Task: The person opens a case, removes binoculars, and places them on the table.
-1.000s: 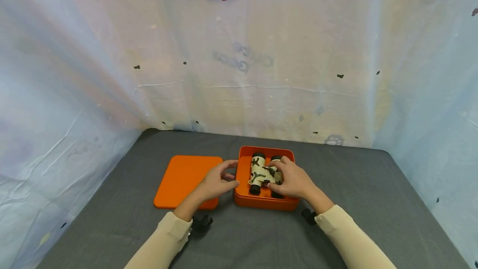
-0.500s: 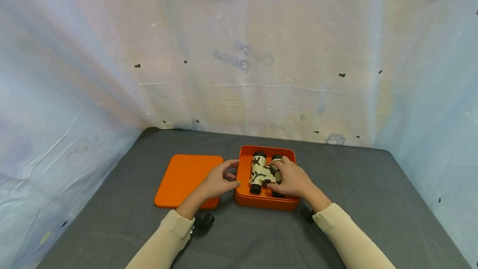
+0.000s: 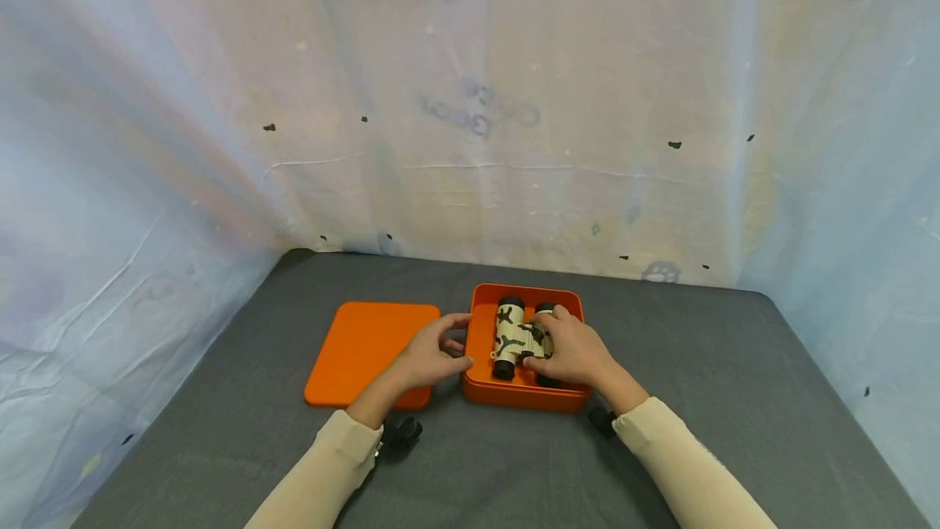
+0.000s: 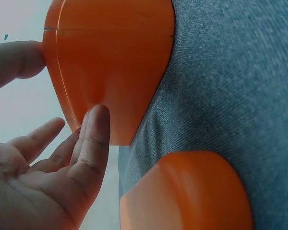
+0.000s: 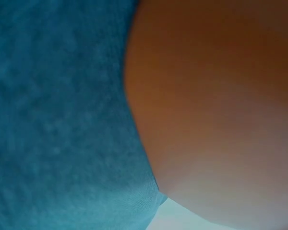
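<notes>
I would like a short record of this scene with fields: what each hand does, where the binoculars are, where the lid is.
left hand: open, fingers touch the left wall of the box
right hand: grips the binoculars
binoculars: lie inside the orange box
lid: flat on the grey table, left of the box

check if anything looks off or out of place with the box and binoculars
Nothing stands out. The camouflage binoculars lie inside the open orange box, under the right hand. The left hand touches the box's left wall. The orange lid lies flat on the grey table beside the box. No damage or spill shows.
</notes>
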### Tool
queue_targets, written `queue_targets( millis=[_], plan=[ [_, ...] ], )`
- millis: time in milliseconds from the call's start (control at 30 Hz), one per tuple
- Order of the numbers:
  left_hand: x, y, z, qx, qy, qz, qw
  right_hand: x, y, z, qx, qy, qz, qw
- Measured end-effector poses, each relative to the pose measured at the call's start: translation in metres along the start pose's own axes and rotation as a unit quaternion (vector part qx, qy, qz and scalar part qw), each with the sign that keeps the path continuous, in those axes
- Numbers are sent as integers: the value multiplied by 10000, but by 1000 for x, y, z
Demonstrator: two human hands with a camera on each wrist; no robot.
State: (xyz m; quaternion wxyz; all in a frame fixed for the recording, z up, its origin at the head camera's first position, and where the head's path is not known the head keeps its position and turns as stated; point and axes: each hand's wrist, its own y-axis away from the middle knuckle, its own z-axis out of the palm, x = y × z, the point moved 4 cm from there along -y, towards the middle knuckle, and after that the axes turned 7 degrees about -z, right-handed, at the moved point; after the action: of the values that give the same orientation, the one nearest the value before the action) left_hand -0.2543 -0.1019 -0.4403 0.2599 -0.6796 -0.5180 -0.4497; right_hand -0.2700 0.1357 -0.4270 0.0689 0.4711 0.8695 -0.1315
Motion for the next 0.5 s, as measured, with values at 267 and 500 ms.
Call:
queue_targets(
  millis=[267,500],
  plan=[
    [0,-1,0,-76,-51,-18,10000,0,-2,1,-49,-18,66,10000],
    [0,-1,0,-54,-46,-82,9999,-1,-3,0,-18,-148,68,9999]
  ],
)
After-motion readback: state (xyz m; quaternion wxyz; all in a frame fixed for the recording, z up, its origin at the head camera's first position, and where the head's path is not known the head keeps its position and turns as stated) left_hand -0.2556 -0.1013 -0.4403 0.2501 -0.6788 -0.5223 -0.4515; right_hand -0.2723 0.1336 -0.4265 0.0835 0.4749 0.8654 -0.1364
